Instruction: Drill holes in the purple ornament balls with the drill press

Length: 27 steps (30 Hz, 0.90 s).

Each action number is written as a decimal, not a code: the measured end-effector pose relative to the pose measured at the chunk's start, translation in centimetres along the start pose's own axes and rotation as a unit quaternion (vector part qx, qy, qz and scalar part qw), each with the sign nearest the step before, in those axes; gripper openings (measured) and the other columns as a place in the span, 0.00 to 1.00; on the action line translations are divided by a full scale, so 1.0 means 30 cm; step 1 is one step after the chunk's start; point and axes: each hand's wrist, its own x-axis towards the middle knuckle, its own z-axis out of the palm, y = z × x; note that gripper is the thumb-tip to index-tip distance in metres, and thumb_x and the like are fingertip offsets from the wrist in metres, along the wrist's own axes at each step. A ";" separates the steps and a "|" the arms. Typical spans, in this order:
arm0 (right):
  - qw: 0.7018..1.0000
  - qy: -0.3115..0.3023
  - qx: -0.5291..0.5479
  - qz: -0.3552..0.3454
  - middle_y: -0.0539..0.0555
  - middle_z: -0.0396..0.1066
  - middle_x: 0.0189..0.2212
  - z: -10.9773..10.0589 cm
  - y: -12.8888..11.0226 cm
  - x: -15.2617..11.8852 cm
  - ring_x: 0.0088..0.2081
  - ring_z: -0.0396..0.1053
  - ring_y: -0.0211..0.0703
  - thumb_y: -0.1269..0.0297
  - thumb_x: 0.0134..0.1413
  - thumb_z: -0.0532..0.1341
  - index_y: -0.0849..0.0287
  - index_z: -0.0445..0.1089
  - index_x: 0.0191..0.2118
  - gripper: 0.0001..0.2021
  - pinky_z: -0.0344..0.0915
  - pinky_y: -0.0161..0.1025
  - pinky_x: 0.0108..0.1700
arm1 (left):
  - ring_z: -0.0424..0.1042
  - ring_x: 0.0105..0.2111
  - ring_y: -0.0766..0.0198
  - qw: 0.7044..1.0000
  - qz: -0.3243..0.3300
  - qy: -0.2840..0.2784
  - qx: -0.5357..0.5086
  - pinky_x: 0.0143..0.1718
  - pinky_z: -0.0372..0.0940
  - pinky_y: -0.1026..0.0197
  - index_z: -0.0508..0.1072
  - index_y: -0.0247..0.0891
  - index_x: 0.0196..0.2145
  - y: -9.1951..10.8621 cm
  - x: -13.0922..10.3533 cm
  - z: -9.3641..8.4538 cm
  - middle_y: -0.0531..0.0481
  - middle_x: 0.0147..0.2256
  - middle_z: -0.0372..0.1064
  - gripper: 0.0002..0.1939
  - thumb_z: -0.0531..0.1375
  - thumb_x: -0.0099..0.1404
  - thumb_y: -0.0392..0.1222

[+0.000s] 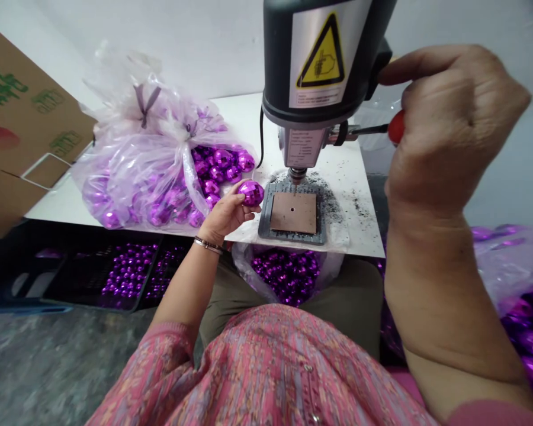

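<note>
Curls right hand (453, 118) closed round knob (396, 127), forefinger reaching to drill (279, 65). Pinches ball (251, 193) in left hand (231, 216), other fingers loosely bent, near table's (240, 115) front edge, beside base (265, 228). Has board (293, 221) on base, bag (128, 157) toward left edge.

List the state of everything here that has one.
Left hand: holding a purple ball
Right hand: on the red knob
Drill press: raised above the board; power unclear
Brown board: flat, holed
Lap bag: open, filled
White table: littered with dark shavings
</note>
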 end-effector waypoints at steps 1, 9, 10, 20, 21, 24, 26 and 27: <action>1.000 -0.004 0.002 -0.001 0.48 0.55 0.16 -0.001 0.002 0.000 0.21 0.53 0.27 0.77 0.58 0.53 0.62 0.81 0.35 0.17 0.48 0.36 0.30 | 0.76 0.32 0.64 0.999 -0.016 -0.007 -0.049 0.29 0.66 0.65 0.68 0.44 0.60 -0.015 0.000 0.013 0.50 0.39 0.75 0.33 0.69 0.59 0.50; 0.999 -0.033 0.018 -0.002 0.46 0.54 0.17 -0.002 0.006 -0.001 0.21 0.50 0.24 0.80 0.60 0.53 0.64 0.78 0.35 0.15 0.47 0.32 0.27 | 0.70 0.27 0.71 0.989 -0.056 -0.026 -0.137 0.26 0.65 0.70 0.71 0.41 0.50 -0.078 0.026 0.084 0.53 0.34 0.74 0.27 0.75 0.55 0.46; 0.999 -0.031 0.021 0.000 0.46 0.55 0.17 0.000 0.002 -0.003 0.21 0.50 0.24 0.80 0.60 0.53 0.65 0.78 0.35 0.15 0.46 0.32 0.27 | 0.70 0.27 0.71 0.991 -0.053 -0.024 -0.122 0.27 0.65 0.69 0.71 0.42 0.51 -0.079 0.027 0.088 0.53 0.36 0.75 0.27 0.74 0.55 0.45; 0.998 -0.026 0.051 -0.012 0.44 0.56 0.17 0.002 0.000 -0.011 0.21 0.52 0.21 0.72 0.59 0.53 0.68 0.76 0.33 0.14 0.49 0.29 0.28 | 0.70 0.28 0.70 0.989 -0.052 -0.041 0.130 0.31 0.66 0.65 0.68 0.46 0.67 -0.066 0.059 0.117 0.51 0.41 0.75 0.38 0.69 0.61 0.46; 0.998 -0.023 0.053 -0.019 0.44 0.56 0.17 0.003 0.003 -0.012 0.21 0.52 0.22 0.71 0.59 0.52 0.68 0.76 0.32 0.14 0.49 0.29 0.29 | 0.70 0.28 0.70 0.987 -0.054 -0.048 0.146 0.30 0.66 0.65 0.68 0.46 0.67 -0.061 0.062 0.122 0.50 0.41 0.75 0.38 0.70 0.61 0.47; 0.998 -0.017 0.057 -0.033 0.44 0.54 0.16 0.006 0.007 -0.013 0.21 0.50 0.23 0.68 0.59 0.53 0.69 0.74 0.32 0.14 0.50 0.30 0.29 | 0.72 0.28 0.67 0.977 -0.058 -0.063 0.195 0.30 0.66 0.64 0.68 0.45 0.67 -0.046 0.070 0.133 0.49 0.39 0.75 0.38 0.71 0.62 0.50; 0.998 -0.020 0.054 -0.031 0.45 0.55 0.17 0.006 0.007 -0.014 0.21 0.51 0.23 0.66 0.59 0.53 0.70 0.74 0.32 0.15 0.51 0.30 0.30 | 0.73 0.29 0.65 0.971 -0.055 -0.065 0.223 0.30 0.66 0.63 0.68 0.44 0.68 -0.041 0.078 0.136 0.48 0.38 0.75 0.38 0.71 0.63 0.52; 0.998 -0.023 0.052 -0.028 0.45 0.56 0.18 0.006 0.007 -0.015 0.22 0.51 0.23 0.66 0.59 0.52 0.70 0.75 0.32 0.16 0.52 0.30 0.30 | 0.73 0.29 0.64 0.969 -0.051 -0.064 0.232 0.30 0.66 0.63 0.68 0.44 0.68 -0.040 0.081 0.136 0.48 0.37 0.76 0.39 0.71 0.63 0.53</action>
